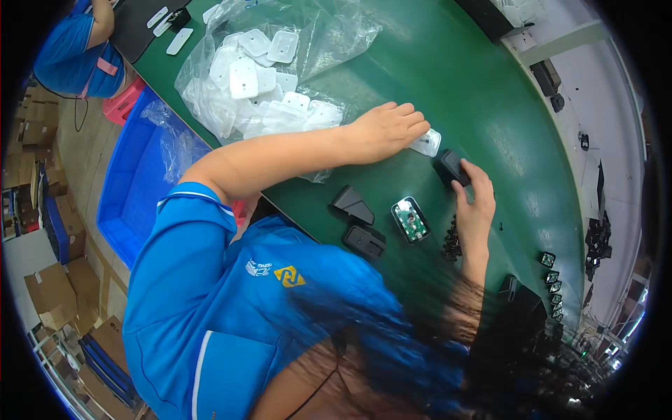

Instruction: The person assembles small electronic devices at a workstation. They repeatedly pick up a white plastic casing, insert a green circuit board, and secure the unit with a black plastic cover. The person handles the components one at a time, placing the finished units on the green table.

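My left hand reaches across the green table, palm down, with its fingers closed over the end of a white rounded plastic cover. Just to the right, my right hand grips a black plastic housing between thumb and fingers. Nearer to me lies an open case with a green circuit board in it. Beside that case are a black wedge-shaped part and a black box-like part. A cluster of small black pieces sits by my right wrist.
A clear plastic bag full of white covers spreads over the table's far left. A blue bin stands beside the table. Another person's blue sleeve shows at upper left. Several small dark modules line the right edge.
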Demonstrator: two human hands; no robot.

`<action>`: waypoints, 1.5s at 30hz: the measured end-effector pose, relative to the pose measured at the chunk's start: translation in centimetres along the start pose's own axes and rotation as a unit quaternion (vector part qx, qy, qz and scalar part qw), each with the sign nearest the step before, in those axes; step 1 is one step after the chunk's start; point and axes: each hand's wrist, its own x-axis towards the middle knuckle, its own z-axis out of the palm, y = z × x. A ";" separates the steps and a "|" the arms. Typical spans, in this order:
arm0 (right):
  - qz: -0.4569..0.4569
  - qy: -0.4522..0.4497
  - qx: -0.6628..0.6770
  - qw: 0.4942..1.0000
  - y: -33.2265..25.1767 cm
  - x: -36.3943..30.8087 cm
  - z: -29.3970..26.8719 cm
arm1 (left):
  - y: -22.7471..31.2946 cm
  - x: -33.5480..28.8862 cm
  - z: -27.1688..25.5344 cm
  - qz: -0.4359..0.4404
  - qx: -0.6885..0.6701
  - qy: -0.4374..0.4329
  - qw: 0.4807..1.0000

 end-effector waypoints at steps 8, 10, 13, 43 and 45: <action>-0.097 0.005 0.059 0.994 -3.4 3.1 2.2 | -2.6 -1.1 -1.2 -0.045 -0.197 -0.012 0.979; -0.109 -0.009 0.057 0.992 -3.4 3.7 2.6 | -2.9 -1.6 -1.1 -0.050 -0.235 0.000 0.971; -0.117 -0.029 0.049 0.991 -3.4 4.0 3.2 | -3.2 -2.7 -0.5 -0.021 -0.246 0.015 0.969; 0.177 0.025 0.316 0.932 1.5 6.5 1.9 | -4.9 7.9 3.0 -0.200 -0.241 -0.017 0.950; 0.176 0.043 0.302 0.936 1.5 6.0 1.5 | -6.8 10.4 3.9 -0.281 -0.225 -0.024 0.933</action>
